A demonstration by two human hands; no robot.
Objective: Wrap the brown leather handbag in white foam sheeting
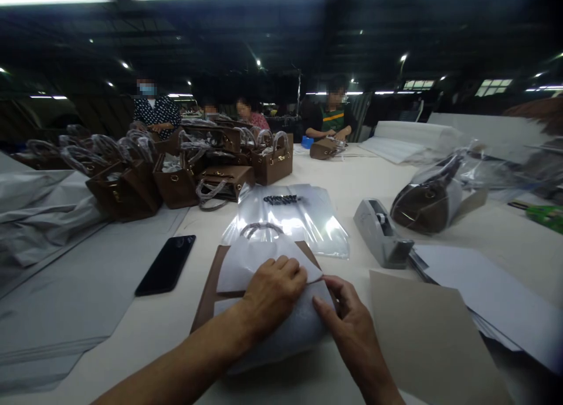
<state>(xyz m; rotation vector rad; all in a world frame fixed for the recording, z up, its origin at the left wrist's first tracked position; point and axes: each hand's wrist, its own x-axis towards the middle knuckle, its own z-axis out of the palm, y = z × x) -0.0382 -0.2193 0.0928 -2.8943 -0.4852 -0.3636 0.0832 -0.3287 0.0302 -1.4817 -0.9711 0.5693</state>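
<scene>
The brown handbag (211, 287) lies flat on the surface (145, 328), directly under both hands. Its wrapped handle (260, 229) points away from the person, so its long axis runs from the person toward the far side. White tissue paper (246, 264) covers most of the bag's upper face.

The left hand (272, 290) rests on the tissue paper with its fingers curled and pressed down; this grip is closed flat against the paper, not pinching it. The right hand (352, 323) sits just to the right of the left grip. Its thumb and forefinger meet at the paper's right-hand fold, and it appears to pinch that edge; the contact itself is partly hidden. Both hands touch the work; the left lies more centrally over the bag.

Beyond the grips, just past the bag's handle, lies a stack of clear plastic bags (290, 220) with a dark printed mark. To the right of the right grip stands a grey tape dispenser (382, 232), and nearer the person lies a grey card sheet (426, 334). Further right is a bagged handbag (428, 202): a clear plastic bag holding one brown bag. To the left of the left grip, apart from the work, lies a black phone (166, 264).

Further off to the left stand many brown handbags (176, 176) with wrapped handles. Other people sit at the far end.
</scene>
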